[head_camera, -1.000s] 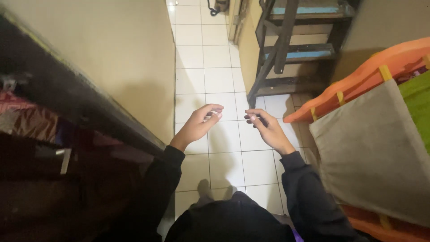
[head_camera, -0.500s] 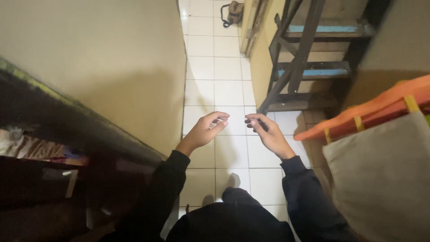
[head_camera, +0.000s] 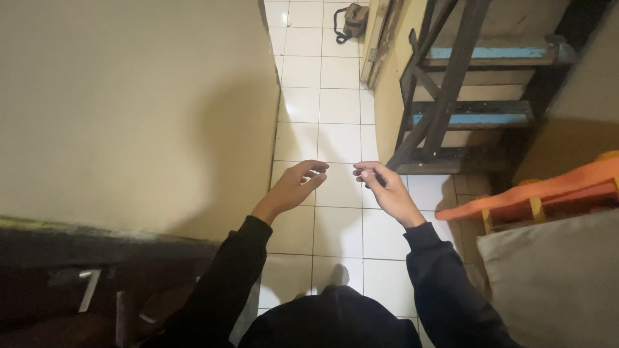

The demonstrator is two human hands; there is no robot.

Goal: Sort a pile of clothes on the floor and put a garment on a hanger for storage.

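My left hand [head_camera: 293, 187] and my right hand [head_camera: 387, 188] are held out side by side over a white tiled floor [head_camera: 338, 122], a small gap between their fingertips. The left hand's fingers are loosely curled and apart, and I see nothing in them. The right hand's fingertips are pinched together, and a small dark thing [head_camera: 378, 181] shows beneath them, too small to identify. Both arms wear black sleeves. Neither hand touches the wall or the stairs.
A beige wall [head_camera: 129, 109] lines the left, with a dark ledge [head_camera: 97, 245] below it. Dark wooden stairs with blue-edged treads [head_camera: 471, 116] rise at the right. An orange frame [head_camera: 548, 193] and grey cushion [head_camera: 561, 277] sit at lower right. A brown bag [head_camera: 353, 19] lies far down the passage.
The view has shifted forward and up along the passage, and the orange frame and grey cushion have slid toward the lower right. Both hands keep nearly the same pose.
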